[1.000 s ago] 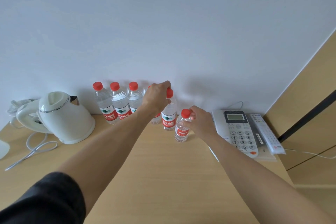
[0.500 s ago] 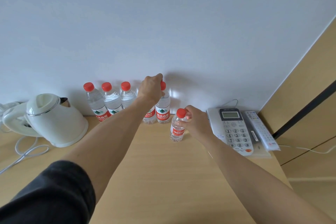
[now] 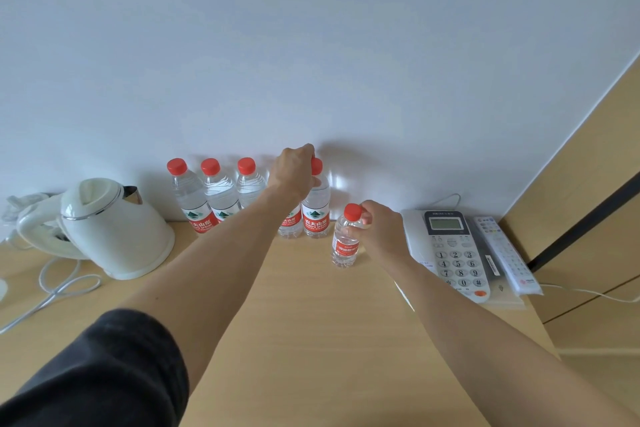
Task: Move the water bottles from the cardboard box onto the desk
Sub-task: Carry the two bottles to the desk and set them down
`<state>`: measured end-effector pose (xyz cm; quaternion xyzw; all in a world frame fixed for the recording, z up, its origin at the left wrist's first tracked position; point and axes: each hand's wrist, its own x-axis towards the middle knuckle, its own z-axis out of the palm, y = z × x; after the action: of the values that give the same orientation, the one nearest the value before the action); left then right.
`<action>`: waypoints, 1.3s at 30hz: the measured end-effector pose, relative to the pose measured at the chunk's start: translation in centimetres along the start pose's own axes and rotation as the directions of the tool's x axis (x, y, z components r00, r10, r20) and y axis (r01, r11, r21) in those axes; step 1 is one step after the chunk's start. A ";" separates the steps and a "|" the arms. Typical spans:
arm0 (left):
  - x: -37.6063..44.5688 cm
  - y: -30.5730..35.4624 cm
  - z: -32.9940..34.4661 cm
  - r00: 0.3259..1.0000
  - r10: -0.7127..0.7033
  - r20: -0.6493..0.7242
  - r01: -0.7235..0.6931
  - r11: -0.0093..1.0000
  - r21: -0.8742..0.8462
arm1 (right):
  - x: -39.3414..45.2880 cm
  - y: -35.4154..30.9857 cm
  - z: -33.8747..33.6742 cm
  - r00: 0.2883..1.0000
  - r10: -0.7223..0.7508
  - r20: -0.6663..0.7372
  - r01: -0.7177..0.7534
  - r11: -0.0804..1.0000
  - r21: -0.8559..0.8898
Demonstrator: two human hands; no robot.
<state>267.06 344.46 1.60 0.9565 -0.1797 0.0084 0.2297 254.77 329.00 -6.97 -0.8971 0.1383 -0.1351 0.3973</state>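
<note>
Two hands setting water bottles along the desk's (image 3: 311, 340) back edge.
Left hand (image 3: 294, 172) grips the neck of a "NONGFU SPRING" bottle (image 3: 315, 208) in the row; right hand (image 3: 382, 229) pinches a smaller bottle (image 3: 345, 239) standing just in front, label unreadable.

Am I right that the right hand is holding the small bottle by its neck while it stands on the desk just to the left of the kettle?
Not quite: the head view shows the right hand holding the small bottle just left of the telephone, not the kettle. It does stand on the desk.
</note>
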 end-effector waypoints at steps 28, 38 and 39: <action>0.4 0.0 1.2 0.998 -0.057 -0.004 0.057 0.998 0.018 | 5.7 -1.9 2.1 0.992 0.093 -0.084 -0.089 0.994 0.058; 0.1 0.2 0.9 0.999 -0.045 -0.009 0.046 0.999 0.015 | 5.7 -2.3 2.0 0.993 0.087 -0.085 -0.083 0.995 0.055; 0.1 0.2 0.9 0.999 -0.047 -0.009 0.047 0.999 0.015 | 5.7 -2.4 2.0 0.993 0.086 -0.084 -0.081 0.995 0.054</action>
<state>266.98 343.85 0.92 0.9621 -0.1564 0.0083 0.2234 261.10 329.80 -5.71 -0.8735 0.1891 -0.1603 0.4189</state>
